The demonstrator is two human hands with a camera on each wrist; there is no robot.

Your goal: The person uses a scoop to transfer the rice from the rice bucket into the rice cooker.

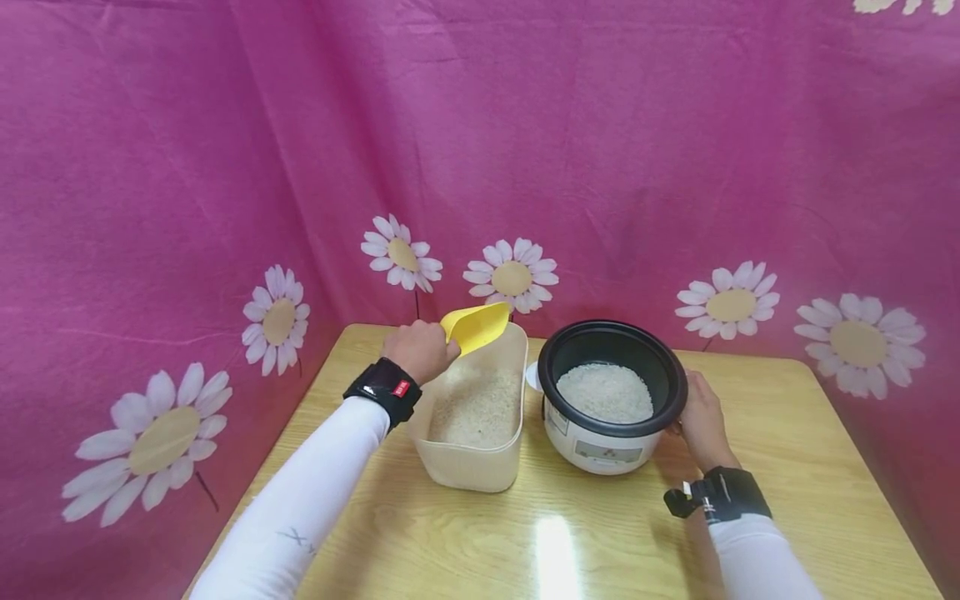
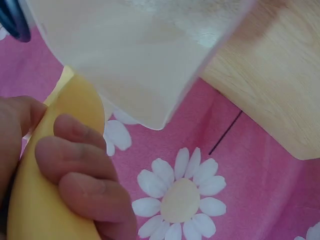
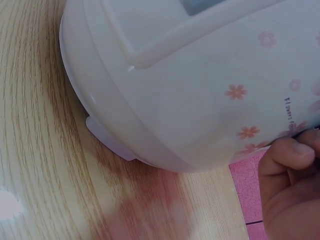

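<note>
My left hand [image 1: 420, 353] grips a yellow scoop [image 1: 480, 327], its fingers wrapped round it in the left wrist view. The scoop is held over the far part of a translucent rice bin [image 1: 467, 468], and its visible inside shows bare yellow. Loose rice [image 1: 480, 410] covers the bottom of the bin. To the right is a white rice cooker [image 1: 592, 450] without a lid, with white rice [image 1: 606, 392] in its black pot. My right hand [image 1: 705, 423] holds the cooker at its right side, fingers curled in the right wrist view [image 3: 290, 175].
The bin and cooker stand close side by side on a wooden table [image 1: 630, 542]. A white tab [image 1: 533, 377] sticks out from the cooker's left side toward the bin. A pink curtain [image 1: 600, 167] with daisies hangs behind the table and along its sides.
</note>
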